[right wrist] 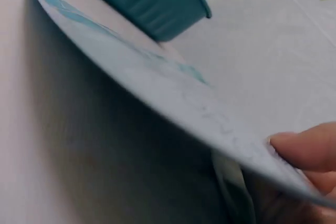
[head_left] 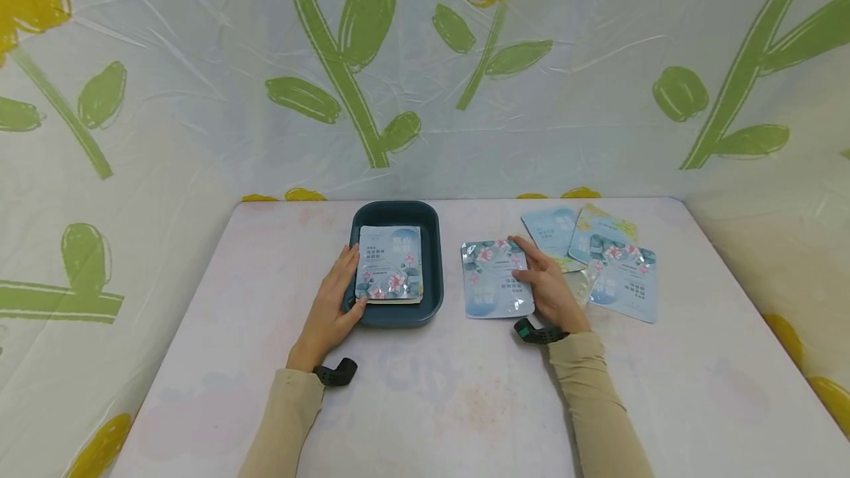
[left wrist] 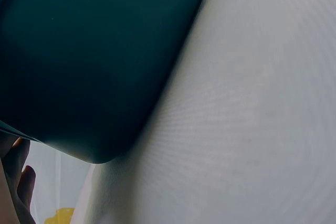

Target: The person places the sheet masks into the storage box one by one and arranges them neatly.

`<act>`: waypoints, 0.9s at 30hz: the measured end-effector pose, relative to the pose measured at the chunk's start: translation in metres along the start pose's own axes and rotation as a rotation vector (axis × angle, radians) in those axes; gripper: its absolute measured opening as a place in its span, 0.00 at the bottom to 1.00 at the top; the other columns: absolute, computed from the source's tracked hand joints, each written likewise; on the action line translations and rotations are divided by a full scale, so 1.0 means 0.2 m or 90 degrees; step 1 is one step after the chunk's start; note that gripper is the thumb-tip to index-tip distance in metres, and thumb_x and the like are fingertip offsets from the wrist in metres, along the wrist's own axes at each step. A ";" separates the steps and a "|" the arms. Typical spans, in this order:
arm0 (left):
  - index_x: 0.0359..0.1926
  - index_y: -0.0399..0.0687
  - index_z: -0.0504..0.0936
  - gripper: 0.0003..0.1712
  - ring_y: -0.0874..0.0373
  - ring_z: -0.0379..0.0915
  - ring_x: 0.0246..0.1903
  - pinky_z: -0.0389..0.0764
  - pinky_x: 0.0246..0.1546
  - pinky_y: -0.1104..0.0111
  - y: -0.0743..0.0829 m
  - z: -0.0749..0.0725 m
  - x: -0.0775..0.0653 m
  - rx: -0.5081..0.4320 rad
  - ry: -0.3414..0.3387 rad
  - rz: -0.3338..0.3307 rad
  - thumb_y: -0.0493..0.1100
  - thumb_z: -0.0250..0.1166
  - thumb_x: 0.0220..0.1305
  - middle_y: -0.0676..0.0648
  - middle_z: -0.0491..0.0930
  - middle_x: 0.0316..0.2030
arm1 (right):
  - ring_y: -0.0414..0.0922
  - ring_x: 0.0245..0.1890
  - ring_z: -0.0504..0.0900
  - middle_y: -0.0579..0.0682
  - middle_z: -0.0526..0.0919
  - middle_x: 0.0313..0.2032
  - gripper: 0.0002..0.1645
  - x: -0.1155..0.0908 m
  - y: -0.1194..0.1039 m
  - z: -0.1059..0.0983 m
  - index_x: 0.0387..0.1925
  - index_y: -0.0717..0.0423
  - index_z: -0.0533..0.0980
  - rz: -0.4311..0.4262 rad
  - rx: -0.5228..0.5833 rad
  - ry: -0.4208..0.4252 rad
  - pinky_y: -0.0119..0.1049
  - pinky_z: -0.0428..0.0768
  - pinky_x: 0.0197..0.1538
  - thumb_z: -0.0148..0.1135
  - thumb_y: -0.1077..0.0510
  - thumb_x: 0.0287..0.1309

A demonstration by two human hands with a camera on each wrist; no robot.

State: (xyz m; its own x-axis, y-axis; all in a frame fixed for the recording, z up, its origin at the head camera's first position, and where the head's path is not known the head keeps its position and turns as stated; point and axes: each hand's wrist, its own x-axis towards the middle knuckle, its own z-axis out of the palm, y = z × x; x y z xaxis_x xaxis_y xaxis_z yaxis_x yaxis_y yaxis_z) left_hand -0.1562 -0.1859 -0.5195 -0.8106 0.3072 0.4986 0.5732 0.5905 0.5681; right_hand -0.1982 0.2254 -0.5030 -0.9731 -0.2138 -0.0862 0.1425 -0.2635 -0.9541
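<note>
Right hand (head_left: pixel 556 292) pinches packet (head_left: pixel 488 288), long axis near-far, flowers (head_left: pixel 485 254) far; right-wrist view alone shows it lifted; loose left hand (head_left: pixel 332 299) touches tray (head_left: pixel 434 257).

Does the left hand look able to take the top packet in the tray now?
Probably yes: the left hand rests at the side of the tray, close beside the top packet, and nothing else lies over that packet.

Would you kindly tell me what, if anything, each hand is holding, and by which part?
The right hand holds a blue packet by its right edge; the left hand just rests against the left side of the tray.
</note>
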 end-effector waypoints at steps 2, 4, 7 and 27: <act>0.76 0.38 0.56 0.44 0.49 0.42 0.76 0.50 0.72 0.46 0.00 0.00 0.00 0.002 0.001 0.000 0.47 0.60 0.62 0.47 0.51 0.77 | 0.43 0.77 0.37 0.50 0.39 0.79 0.45 0.01 -0.01 0.01 0.78 0.60 0.47 0.016 0.024 0.006 0.36 0.47 0.74 0.42 0.82 0.61; 0.76 0.38 0.56 0.44 0.49 0.42 0.76 0.50 0.72 0.46 0.00 0.00 0.00 0.004 0.001 0.000 0.48 0.59 0.62 0.47 0.51 0.77 | 0.42 0.77 0.38 0.49 0.39 0.79 0.45 0.01 -0.02 0.02 0.78 0.60 0.46 0.020 0.053 0.006 0.37 0.48 0.74 0.41 0.82 0.62; 0.76 0.38 0.56 0.44 0.48 0.42 0.76 0.50 0.72 0.46 -0.01 0.00 0.00 0.005 0.002 0.000 0.48 0.59 0.62 0.47 0.51 0.77 | 0.43 0.77 0.40 0.50 0.40 0.79 0.45 0.03 -0.05 0.04 0.78 0.60 0.45 0.010 0.081 0.009 0.37 0.52 0.73 0.40 0.82 0.62; 0.76 0.38 0.56 0.44 0.48 0.42 0.76 0.49 0.73 0.49 0.00 0.00 -0.01 -0.001 -0.001 -0.004 0.50 0.58 0.64 0.47 0.50 0.77 | 0.48 0.76 0.46 0.49 0.41 0.79 0.44 0.09 -0.24 0.18 0.79 0.53 0.45 0.033 0.235 -0.007 0.29 0.75 0.58 0.37 0.80 0.67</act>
State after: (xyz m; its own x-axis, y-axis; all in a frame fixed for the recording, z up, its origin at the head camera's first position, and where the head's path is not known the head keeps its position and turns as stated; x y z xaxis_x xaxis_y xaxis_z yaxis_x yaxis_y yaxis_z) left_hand -0.1550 -0.1861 -0.5199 -0.8145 0.3046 0.4938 0.5681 0.5912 0.5725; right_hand -0.2158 0.2011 -0.4495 -0.9612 -0.2450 -0.1267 0.2489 -0.5726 -0.7811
